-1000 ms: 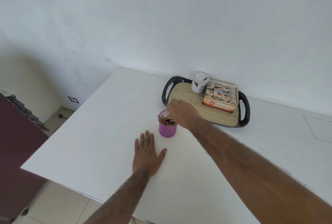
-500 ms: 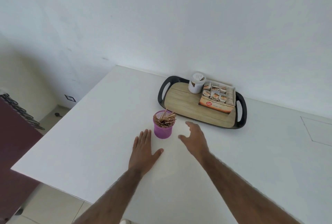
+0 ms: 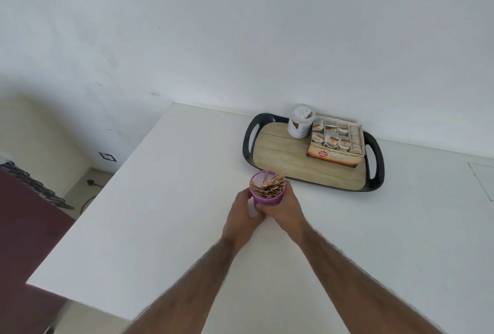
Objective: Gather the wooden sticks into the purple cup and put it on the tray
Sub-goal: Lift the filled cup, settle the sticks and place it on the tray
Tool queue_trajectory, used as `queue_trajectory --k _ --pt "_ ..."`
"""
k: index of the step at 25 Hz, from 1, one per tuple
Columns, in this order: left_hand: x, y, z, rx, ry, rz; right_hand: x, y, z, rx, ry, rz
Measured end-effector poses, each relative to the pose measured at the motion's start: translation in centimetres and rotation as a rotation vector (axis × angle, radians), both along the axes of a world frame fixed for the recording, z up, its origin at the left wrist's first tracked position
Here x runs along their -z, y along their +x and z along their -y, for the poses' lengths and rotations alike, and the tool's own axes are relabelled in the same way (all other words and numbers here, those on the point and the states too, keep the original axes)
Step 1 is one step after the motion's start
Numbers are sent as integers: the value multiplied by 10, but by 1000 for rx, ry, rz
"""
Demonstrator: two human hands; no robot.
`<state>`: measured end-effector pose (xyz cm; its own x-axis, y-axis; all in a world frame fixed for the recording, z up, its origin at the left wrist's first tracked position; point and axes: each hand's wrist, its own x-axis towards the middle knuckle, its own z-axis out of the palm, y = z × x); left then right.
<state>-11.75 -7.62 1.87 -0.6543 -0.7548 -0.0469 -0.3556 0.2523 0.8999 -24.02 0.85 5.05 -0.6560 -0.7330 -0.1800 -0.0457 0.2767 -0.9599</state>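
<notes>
Closing round the purple cup (image 3: 267, 200) from either side, the left hand (image 3: 240, 216) and right hand (image 3: 286, 210) now both grip it. Half a second ago the left lay flat on the bench (image 3: 160, 200) and the right hovered open beside the cup. The sticks (image 3: 268, 186) sit bundled inside, between the palms. Gathering looks finished; what remains is carrying the cup to the tray (image 3: 280, 151) just ahead and right of the hands.

Forearms (image 3: 203, 274) forward — left grip (image 3: 242, 216) and right grip (image 3: 284, 209) together, fingers (image 3: 243, 197) curled.
</notes>
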Motion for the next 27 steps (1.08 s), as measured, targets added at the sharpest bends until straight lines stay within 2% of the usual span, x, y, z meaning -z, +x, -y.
queue_trajectory --k 6,12,18,20,27 --pt "-18 -5 -5 146 92 -93 -18 -2 -24 -32 -16 -208" --pt "-34 -17 -22 215 107 -134 -23 -10 -47 -30 -7 -216" --pt "-38 -27 -54 156 123 -147 -30 -26 -67 -124 28 -235" --pt "-43 -29 -54 145 98 -178 -35 -28 -70 -102 -20 -236" --pt "-37 -28 -66 186 97 -125 -20 -22 -84 -35 23 -182"
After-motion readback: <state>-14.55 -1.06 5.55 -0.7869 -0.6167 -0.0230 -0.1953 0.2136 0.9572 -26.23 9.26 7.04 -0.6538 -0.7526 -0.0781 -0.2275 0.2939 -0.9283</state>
